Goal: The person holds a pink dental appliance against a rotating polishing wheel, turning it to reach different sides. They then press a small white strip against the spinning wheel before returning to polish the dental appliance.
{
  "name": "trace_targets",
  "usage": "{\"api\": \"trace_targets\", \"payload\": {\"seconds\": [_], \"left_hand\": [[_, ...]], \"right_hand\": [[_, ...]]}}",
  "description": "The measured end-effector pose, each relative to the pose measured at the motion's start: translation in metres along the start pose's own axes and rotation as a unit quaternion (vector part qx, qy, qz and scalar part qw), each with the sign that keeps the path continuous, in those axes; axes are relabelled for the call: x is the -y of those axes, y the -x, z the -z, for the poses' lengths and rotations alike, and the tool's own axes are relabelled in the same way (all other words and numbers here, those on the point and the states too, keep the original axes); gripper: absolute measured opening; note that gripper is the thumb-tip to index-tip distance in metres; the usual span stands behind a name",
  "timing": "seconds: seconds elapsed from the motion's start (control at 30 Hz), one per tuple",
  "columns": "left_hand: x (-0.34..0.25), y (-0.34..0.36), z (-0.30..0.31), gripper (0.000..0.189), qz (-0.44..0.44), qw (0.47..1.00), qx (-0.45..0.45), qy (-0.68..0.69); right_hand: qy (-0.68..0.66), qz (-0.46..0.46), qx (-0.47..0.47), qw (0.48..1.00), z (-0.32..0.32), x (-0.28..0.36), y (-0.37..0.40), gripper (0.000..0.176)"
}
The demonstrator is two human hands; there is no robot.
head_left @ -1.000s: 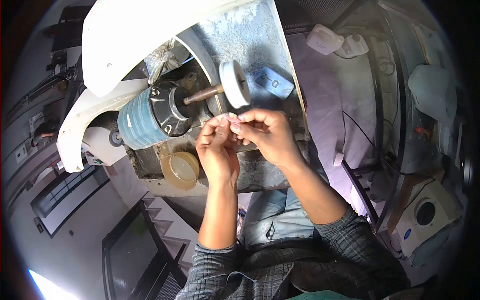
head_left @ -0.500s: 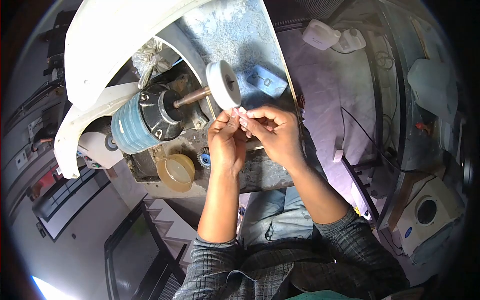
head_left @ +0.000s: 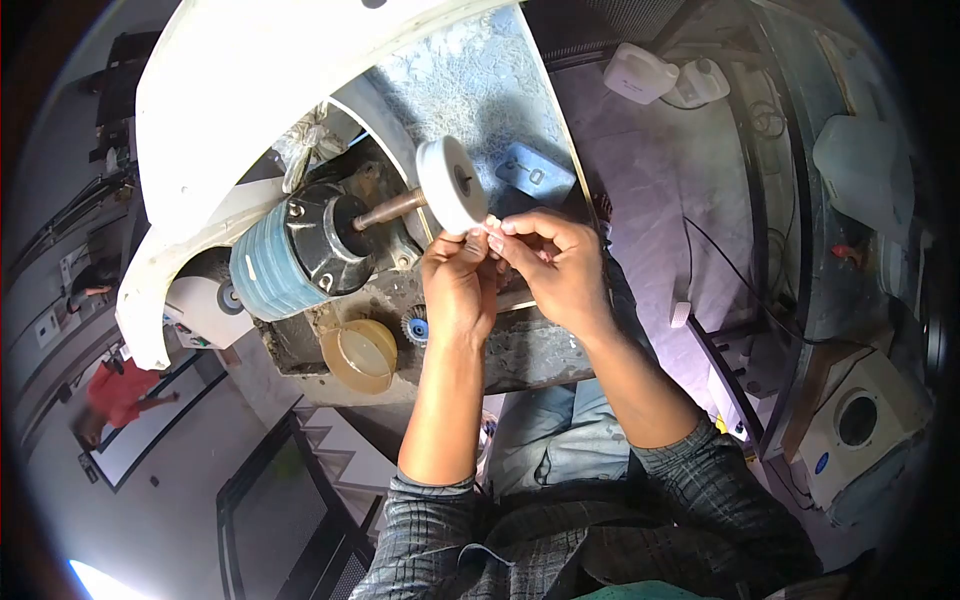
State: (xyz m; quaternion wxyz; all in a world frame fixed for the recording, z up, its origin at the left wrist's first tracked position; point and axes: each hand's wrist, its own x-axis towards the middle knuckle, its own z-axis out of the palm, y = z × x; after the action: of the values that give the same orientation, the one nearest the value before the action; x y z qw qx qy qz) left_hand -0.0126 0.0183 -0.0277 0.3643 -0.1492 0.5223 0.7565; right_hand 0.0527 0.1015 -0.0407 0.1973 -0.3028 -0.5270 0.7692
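A white polishing wheel [head_left: 450, 185] sits on the shaft of a blue and black motor [head_left: 285, 248]. Just below the wheel's lower edge, my left hand [head_left: 460, 285] and my right hand [head_left: 560, 268] meet with fingertips pinched together. Between them is a small pale pinkish piece [head_left: 492, 226], mostly covered by the fingers and close to the wheel. Both hands hold it. Its exact shape cannot be made out. Behind the hands lies a blue block [head_left: 535, 172] with a small metal frame on it.
A yellowish bowl [head_left: 358, 357] and a small blue-centred brush wheel [head_left: 415, 325] stand left of my forearms. A large white curved hood [head_left: 230, 90] arches over the motor. White jugs [head_left: 640, 73] stand on the floor at upper right. A person in red [head_left: 120, 390] is at far left.
The view has shifted slightly, so the motor, wheel and bowl appear a little lower and to the right. Both hands keep their pinch beside the wheel. The person in red shows more fully.
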Motion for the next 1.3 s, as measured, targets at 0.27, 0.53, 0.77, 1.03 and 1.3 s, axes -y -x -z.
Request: {"api": "trace_targets", "payload": {"seconds": [0.27, 0.53, 0.77, 1.03, 1.3], "left_hand": [[-0.004, -0.007, 0.001, 0.012, 0.047, 0.999, -0.009, 0.019], [-0.009, 0.008, 0.007, 0.01, 0.027, 0.998, 0.046, -0.024], [-0.037, 0.087, -0.01, 0.007, -0.035, 0.99, 0.122, -0.056], [-0.082, 0.137, -0.029, 0.018, -0.045, 0.982, 0.181, 0.026], [-0.108, 0.164, -0.029, 0.021, -0.038, 0.99, 0.123, 0.055]], "right_hand": [[-0.017, -0.014, 0.015, 1.0, 0.0, -0.005, -0.006, 0.006], [-0.043, -0.014, 0.037, 0.998, 0.002, 0.008, 0.012, 0.008], [0.091, 0.141, 0.1, 0.981, 0.016, 0.065, 0.059, 0.011], [0.049, 0.166, 0.164, 0.971, -0.006, 0.148, 0.084, 0.013], [0.167, 0.238, 0.156, 0.944, -0.038, 0.198, 0.094, 0.006]]}}
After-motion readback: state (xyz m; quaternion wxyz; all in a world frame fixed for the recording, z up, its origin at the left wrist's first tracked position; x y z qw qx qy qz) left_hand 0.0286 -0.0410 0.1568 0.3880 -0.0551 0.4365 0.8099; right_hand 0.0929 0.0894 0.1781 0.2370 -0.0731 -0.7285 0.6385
